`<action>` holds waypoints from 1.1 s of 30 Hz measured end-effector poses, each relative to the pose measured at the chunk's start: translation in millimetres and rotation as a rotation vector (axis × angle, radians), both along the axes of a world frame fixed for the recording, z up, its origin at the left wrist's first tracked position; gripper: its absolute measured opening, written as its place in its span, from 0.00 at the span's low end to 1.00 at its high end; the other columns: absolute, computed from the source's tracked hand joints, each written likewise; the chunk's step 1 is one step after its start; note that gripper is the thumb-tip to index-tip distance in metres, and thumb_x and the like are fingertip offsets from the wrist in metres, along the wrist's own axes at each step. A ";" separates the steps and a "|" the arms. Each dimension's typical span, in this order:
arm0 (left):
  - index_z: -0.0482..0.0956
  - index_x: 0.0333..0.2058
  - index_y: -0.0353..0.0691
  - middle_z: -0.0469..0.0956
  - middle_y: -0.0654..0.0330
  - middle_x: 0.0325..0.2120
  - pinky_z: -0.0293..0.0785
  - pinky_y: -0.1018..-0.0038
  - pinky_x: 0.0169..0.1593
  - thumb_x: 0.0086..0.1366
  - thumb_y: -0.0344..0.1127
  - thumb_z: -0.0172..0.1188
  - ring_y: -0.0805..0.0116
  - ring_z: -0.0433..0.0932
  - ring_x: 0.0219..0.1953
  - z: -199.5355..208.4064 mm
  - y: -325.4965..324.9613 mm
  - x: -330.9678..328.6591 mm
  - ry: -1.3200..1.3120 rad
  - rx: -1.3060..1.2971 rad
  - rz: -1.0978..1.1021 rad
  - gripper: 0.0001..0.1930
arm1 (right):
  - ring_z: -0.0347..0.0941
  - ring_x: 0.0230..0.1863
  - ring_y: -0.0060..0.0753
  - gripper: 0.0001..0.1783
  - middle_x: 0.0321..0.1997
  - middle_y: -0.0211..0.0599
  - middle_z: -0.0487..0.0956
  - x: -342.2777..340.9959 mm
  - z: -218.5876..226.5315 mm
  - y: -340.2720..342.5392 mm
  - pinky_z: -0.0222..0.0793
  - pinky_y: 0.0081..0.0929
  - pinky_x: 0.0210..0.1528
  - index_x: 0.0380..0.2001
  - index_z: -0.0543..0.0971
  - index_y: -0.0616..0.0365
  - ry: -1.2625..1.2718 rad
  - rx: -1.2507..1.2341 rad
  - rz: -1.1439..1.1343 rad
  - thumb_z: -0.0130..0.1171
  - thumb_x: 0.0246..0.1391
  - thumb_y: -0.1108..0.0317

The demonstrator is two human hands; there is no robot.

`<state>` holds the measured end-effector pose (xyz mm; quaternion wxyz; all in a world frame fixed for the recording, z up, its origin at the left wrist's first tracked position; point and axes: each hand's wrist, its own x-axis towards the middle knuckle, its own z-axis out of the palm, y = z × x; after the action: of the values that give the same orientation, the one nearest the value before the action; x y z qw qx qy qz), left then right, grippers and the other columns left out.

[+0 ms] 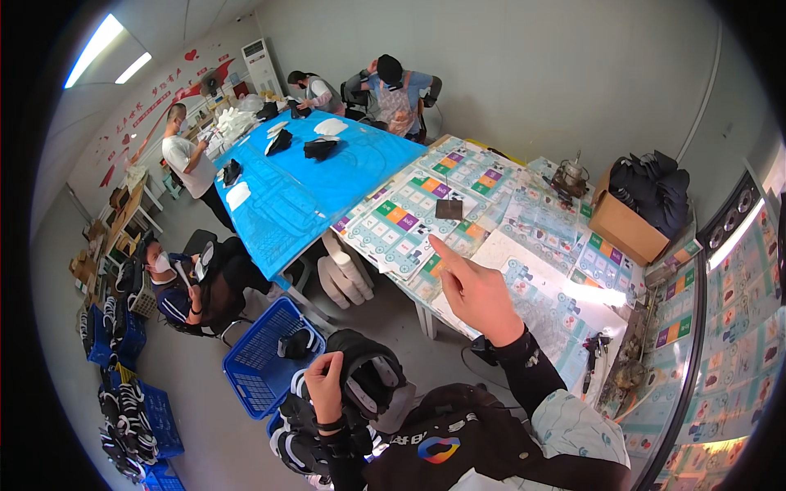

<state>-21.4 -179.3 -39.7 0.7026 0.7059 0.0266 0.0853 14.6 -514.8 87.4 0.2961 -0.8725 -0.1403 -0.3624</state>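
Blue basket (255, 358) near left hand (325, 385) holds black item (296, 344).

Back wall: a plain, smooth grey wall (508, 74) is stretched across the rear.
Left wall: a pale wall decorated with red hearts and lettering (221, 42) is angled away.
Ceiling: a white panelled ceiling (155, 29) is lit by two bright rectangular lights (93, 49).
Corner: a tall white floor-standing air conditioner (262, 69) is placed there.
Blue table: a long table covered in bright blue sheeting (278, 196) is joined by a table papered with colour-blocked white prints (393, 225), by which glare is reflected.
Side: a long wooden workbench (129, 206) is lined along the left.
Floor: a smooth grey floor (201, 393) is seen below.
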 end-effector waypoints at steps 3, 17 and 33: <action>0.86 0.40 0.29 0.85 0.66 0.31 0.71 0.82 0.41 0.70 0.29 0.68 0.80 0.77 0.34 0.0 -1.8 -0.6 -0.012 0.029 -0.002 0.07 | 0.77 0.22 0.45 0.34 0.28 0.39 0.81 -0.7 0.4 0.8 0.73 0.38 0.25 0.71 0.73 0.47 0.010 0.022 -0.019 0.60 0.61 0.76; 0.86 0.40 0.29 0.83 0.68 0.30 0.69 0.82 0.40 0.71 0.30 0.68 0.82 0.76 0.33 10.7 -11.0 4.8 -0.010 0.082 -0.029 0.07 | 0.76 0.21 0.46 0.30 0.23 0.39 0.78 4.5 -10.4 -6.2 0.72 0.38 0.24 0.64 0.80 0.45 -0.020 0.074 -0.117 0.62 0.58 0.76; 0.86 0.40 0.29 0.82 0.69 0.29 0.67 0.83 0.38 0.71 0.31 0.68 0.83 0.74 0.32 9.2 -14.9 5.3 0.020 0.020 -0.061 0.08 | 0.78 0.22 0.45 0.31 0.24 0.41 0.81 1.9 -10.7 -12.6 0.74 0.38 0.27 0.67 0.77 0.47 0.080 0.143 -0.203 0.63 0.59 0.74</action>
<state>-16.1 -194.3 -30.4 0.6975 0.7142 0.0112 0.0573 16.5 -527.5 76.6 0.3247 -0.8728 -0.0133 -0.3643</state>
